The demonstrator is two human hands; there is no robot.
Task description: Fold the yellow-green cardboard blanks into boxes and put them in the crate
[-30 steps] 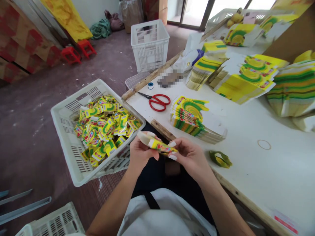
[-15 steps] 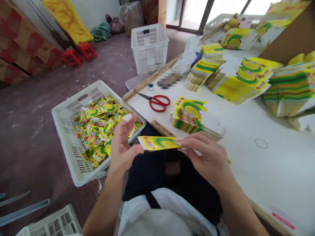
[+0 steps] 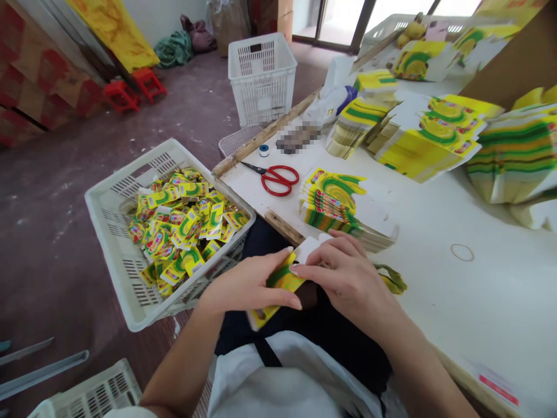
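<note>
- While resting over the lap, left hand & right hand are together, pinching a flat box.
- Crate is sitting at 10 o'clock, scissors at 12.

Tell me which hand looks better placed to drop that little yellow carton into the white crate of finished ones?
Probably the left hand. It lies on the yellow carton on the side nearest the white crate, while the right hand sits toward the table.

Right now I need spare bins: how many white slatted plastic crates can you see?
4: one holding packets, one far on the floor, one at bottom left, one behind the table; others may be hidden.
</note>
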